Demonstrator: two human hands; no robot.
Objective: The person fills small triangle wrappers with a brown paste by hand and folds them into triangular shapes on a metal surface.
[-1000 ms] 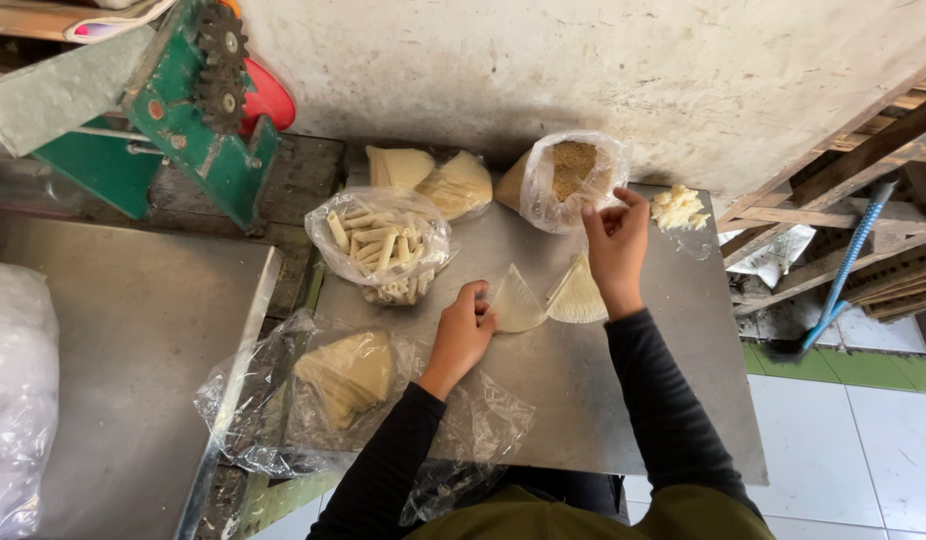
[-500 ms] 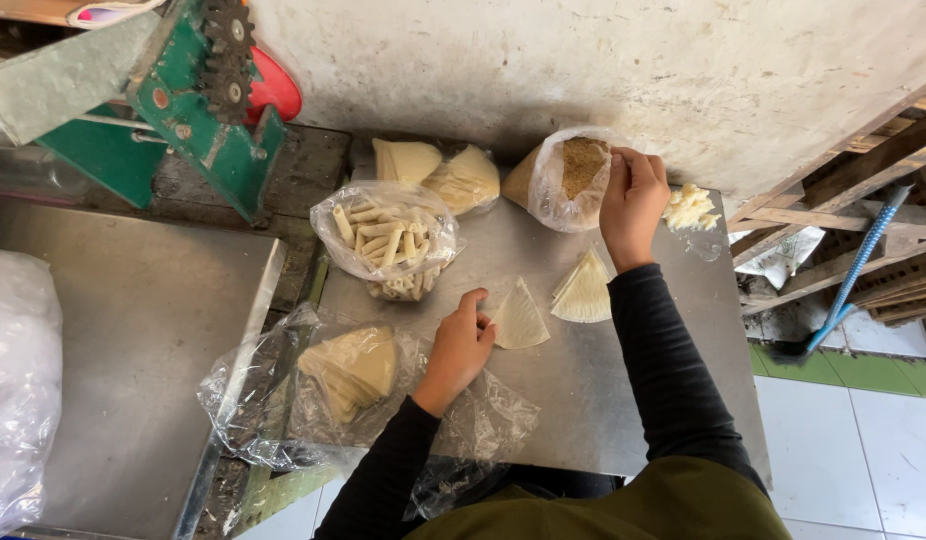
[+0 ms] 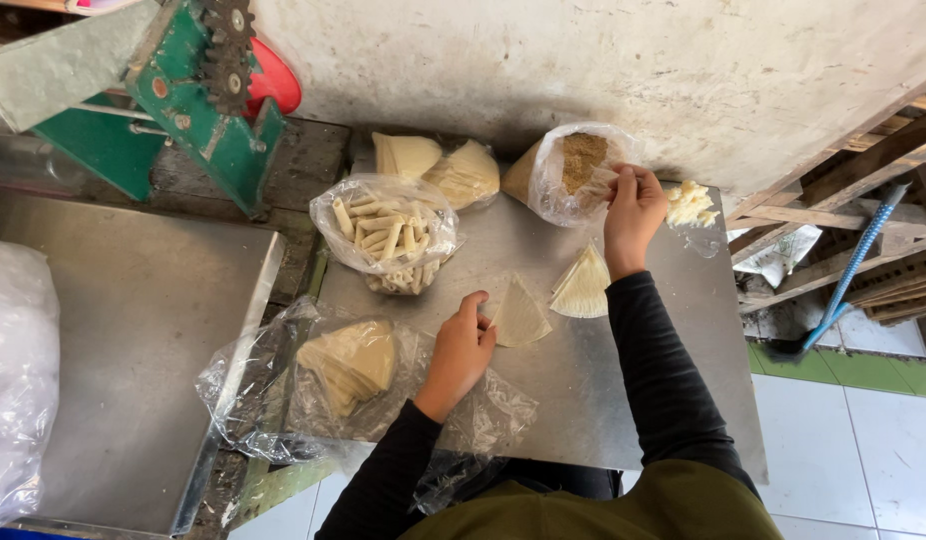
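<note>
My left hand (image 3: 461,350) rests on the metal tabletop (image 3: 623,390), fingertips touching the corner of a single pale triangular wrapper sheet (image 3: 521,317). My right hand (image 3: 633,212) reaches into the mouth of a clear plastic bag holding a brown crumbly filling (image 3: 581,160), fingers pinched at the bag's edge. A small stack of triangular sheets (image 3: 584,287) lies just under my right wrist. A clear bag of rolled, tube-shaped pieces (image 3: 385,235) stands to the left of the filling bag.
A plastic bag with a stack of folded sheets (image 3: 349,362) lies at the table's near left. More sheet stacks (image 3: 438,168) sit at the back by the wall. Pale chunks (image 3: 690,203) lie at the right. A green geared machine (image 3: 198,95) and a second metal table (image 3: 113,330) stand to the left.
My right hand moved from the table's middle up to the filling bag and into its opening. My left hand stayed on the single triangular sheet.
</note>
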